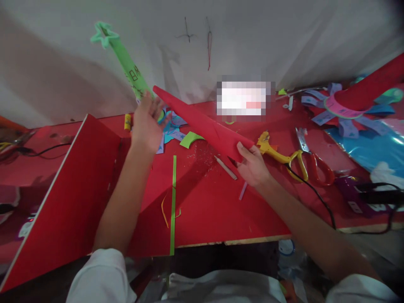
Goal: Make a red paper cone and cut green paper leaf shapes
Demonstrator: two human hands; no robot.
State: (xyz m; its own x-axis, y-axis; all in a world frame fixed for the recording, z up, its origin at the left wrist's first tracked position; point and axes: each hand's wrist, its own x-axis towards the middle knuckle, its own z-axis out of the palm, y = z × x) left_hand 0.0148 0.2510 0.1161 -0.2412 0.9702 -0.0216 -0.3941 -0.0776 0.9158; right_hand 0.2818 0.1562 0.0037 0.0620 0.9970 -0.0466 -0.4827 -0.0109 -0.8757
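A red paper cone [205,124] slants across the middle, its narrow tip up and to the left. My right hand [254,166] grips its wide lower end, thumb on top. Near the tip, my left hand [147,122] is raised with its fingers apart, apparently holding nothing. Just behind that hand rises a green paper cone [124,59] with dark lettering and a pale green star [104,34] on top; my hand hides part of its lower end. Blue and purple paper pieces [172,128] lie around there. Whether my left fingers touch the green cone, I cannot tell.
On the red table lie a yellow glue gun [273,149], scissors [311,158], a pen-like tool [225,167] and a green strip [173,206]. A red board [69,198] stands at left. Another red cone [375,82] with a pink band is at right, near blue plastic [366,147].
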